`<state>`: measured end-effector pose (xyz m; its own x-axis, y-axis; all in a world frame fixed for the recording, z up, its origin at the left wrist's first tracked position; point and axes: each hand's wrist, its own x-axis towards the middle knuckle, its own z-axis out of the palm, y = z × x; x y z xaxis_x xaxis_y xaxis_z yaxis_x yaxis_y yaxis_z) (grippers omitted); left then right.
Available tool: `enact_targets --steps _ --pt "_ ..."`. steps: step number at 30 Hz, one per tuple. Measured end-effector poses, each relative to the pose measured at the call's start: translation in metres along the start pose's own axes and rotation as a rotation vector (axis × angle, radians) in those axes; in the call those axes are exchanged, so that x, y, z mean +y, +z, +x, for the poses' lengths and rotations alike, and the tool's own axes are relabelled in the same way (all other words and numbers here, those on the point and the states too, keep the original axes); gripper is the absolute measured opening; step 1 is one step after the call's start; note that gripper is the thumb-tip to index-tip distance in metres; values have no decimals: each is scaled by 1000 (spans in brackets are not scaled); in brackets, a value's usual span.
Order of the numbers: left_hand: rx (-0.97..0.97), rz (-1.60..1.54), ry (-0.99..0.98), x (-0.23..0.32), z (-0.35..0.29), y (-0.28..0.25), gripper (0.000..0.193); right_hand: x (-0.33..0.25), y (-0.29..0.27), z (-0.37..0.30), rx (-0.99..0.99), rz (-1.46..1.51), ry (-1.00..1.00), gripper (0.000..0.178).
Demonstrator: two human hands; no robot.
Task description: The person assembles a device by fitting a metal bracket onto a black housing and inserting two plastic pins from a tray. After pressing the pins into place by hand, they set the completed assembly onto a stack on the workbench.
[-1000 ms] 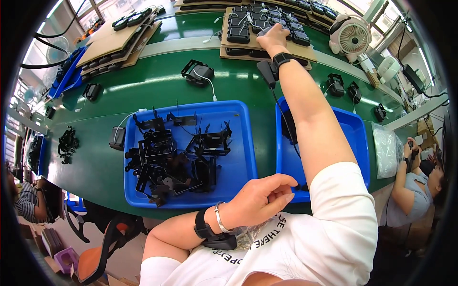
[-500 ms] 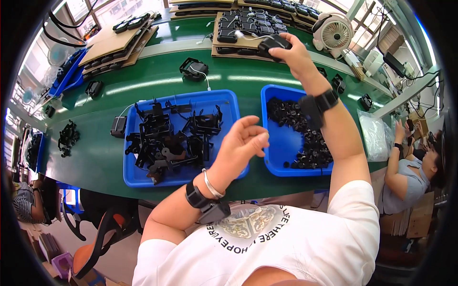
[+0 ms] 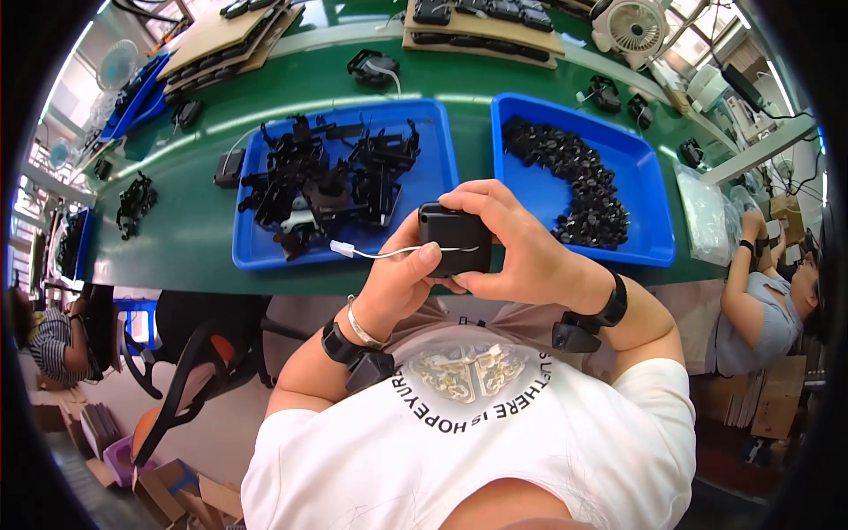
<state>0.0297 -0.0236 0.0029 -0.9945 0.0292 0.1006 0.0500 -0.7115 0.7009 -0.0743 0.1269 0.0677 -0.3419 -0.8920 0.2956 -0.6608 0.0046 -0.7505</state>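
Grip, two-handed: closed on one black box-shaped unit (image 3: 456,228), held above the near edge of the green bench (image 3: 190,252), in line with the gap between left blue tray (image 3: 438,141) and right blue tray (image 3: 638,177).

Left hand (image 3: 395,278): thumb at the unit's face, beside the cable; palm at its left side. Right hand (image 3: 534,243): fingers bent over the far edge, thumb at the near edge, parted about as wide as the casing. Fingers behind the unit hidden; their hold cannot be told.

Attached: one white cable (image 3: 384,255), running left past the left thumb to a loose white plug (image 3: 342,249).

Tray contents: left, tangled black brackets (image 3: 320,187); right, small black knob-like parts (image 3: 580,184).

Risks, as judged: free plug could snag among the brackets if the unit swings left; thumb pressure could strain the cable at its entry; smooth-looking casing could slip if one hand loosens early.
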Motion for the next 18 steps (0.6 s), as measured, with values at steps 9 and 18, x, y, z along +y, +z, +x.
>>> enact_targets --steps 9,18 --pt "346 11 45 4 -38 -14 40 1 20 23 -114 61 22 61" --pt "266 58 44 2 -54 -20 34 83 23 105 68 -384 -53 23"
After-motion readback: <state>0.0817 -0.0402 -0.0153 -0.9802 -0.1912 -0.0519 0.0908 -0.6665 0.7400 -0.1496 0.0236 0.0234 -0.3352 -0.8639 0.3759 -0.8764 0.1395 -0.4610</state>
